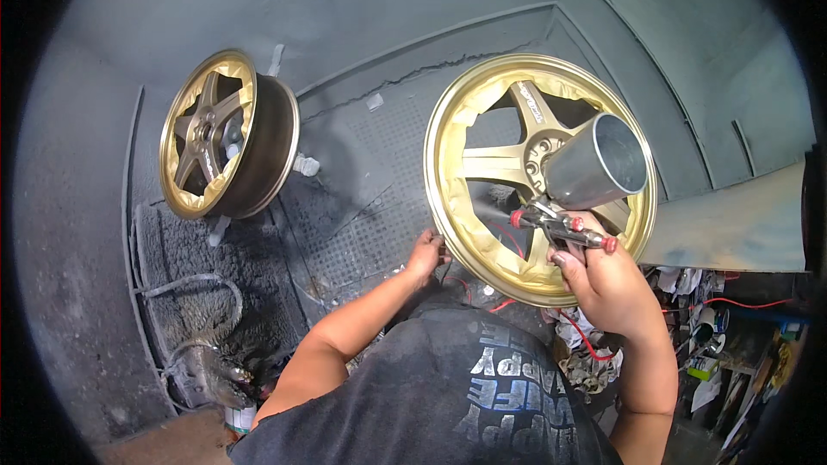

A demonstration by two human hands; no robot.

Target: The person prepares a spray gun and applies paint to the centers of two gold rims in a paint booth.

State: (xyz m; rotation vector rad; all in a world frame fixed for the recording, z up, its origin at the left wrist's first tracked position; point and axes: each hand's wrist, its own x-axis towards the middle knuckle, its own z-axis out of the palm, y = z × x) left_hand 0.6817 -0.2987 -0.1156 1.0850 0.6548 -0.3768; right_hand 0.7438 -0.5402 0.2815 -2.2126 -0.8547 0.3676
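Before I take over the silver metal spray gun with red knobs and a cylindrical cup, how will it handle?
Probably top-heavy: the wide grey metal cup looks bulky against the slim silver spray gun beneath it. Likely rigid, since both look metal. May spill if tilted, as the cup's mouth looks open; the right hand grips the gun.

- Left arm (370, 308): bare, bent at the elbow, forearm reaching forward and inward.
- Left hand (426, 257): low at the arm's end, fingers partly curled, tips hard to make out.
- Right arm (648, 370): bare, forearm extending forward.
- Right hand (603, 288): turned inward, curled in a grip, thumb toward the left.
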